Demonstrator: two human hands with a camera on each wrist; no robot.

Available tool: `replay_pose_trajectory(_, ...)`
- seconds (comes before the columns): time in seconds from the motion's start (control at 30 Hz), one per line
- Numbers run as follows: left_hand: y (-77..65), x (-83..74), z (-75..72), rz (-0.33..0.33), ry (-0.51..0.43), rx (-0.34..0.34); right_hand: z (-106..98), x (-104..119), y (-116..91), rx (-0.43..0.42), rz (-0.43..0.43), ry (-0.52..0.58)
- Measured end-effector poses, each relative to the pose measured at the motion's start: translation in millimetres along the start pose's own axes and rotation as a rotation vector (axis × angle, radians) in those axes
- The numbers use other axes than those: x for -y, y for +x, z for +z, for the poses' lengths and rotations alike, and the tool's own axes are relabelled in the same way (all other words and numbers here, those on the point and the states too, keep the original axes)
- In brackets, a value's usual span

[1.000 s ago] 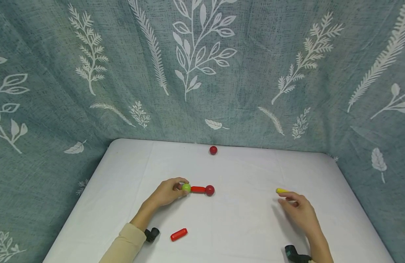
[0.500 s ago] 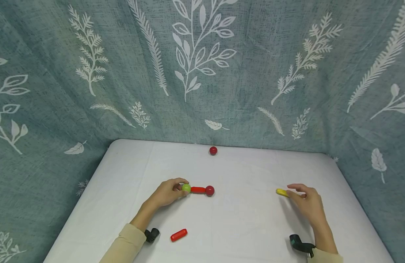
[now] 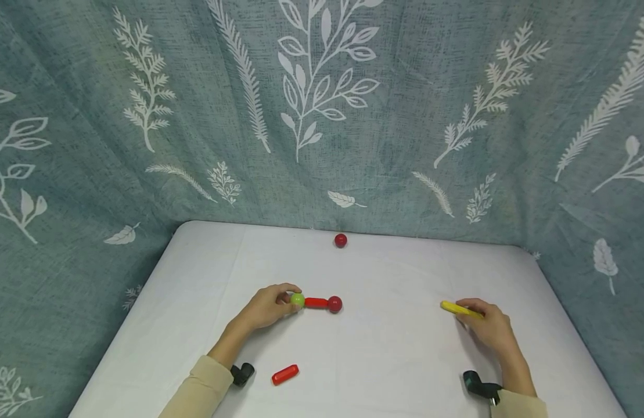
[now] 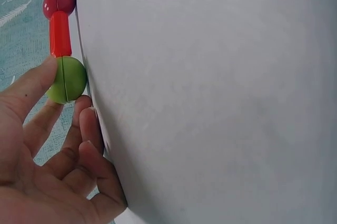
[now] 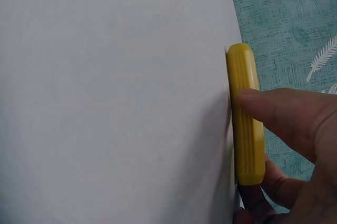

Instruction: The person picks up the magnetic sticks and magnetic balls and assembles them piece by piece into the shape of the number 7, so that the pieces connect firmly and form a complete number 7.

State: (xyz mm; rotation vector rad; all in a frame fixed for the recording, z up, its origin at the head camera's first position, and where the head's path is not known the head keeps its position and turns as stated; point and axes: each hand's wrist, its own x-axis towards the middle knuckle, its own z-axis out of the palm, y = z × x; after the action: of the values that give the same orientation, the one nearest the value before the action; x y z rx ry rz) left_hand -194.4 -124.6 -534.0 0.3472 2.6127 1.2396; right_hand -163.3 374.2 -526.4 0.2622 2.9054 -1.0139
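Note:
My left hand pinches a green ball between thumb and fingers. That ball is joined to a short red rod, and a dark red ball caps the rod's other end, so the three form a dumbbell shape lying across the white table. On the right, my right hand pinches a yellow ridged rod, thumb on its near side. The rod's left end points toward the table's middle in the head view.
A loose red rod lies near the front, to the right of the left forearm. Another dark red ball sits at the back edge of the white table. A patterned teal curtain surrounds the table's back and sides.
My right hand has shifted right along the yellow rod and its fingers now pinch it about the middle. The left hand and the joined pieces stay put.

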Motion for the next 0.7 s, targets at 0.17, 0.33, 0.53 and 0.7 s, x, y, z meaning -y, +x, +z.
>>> replay_pose_trajectory(0.17, 0.0, 0.2, 0.3, -0.004, 0.001, -0.002, 3, -3, 1, -0.016, -0.016, -0.017)
replay_pose_trajectory(0.33, 0.1, 0.3, 0.5, -0.004, 0.008, -0.001, 5, -5, 2, -0.029, -0.022, -0.015)
replay_pose_trajectory(0.53, 0.3, 0.1, 0.4, -0.010, 0.004, 0.002, 3, -4, 2, -0.036, -0.051, -0.026)
replay_pose_trajectory(0.7, 1.3, 0.4, 0.5, -0.015, 0.003, 0.002, -2, 6, -2, -0.043, -0.097, -0.005)
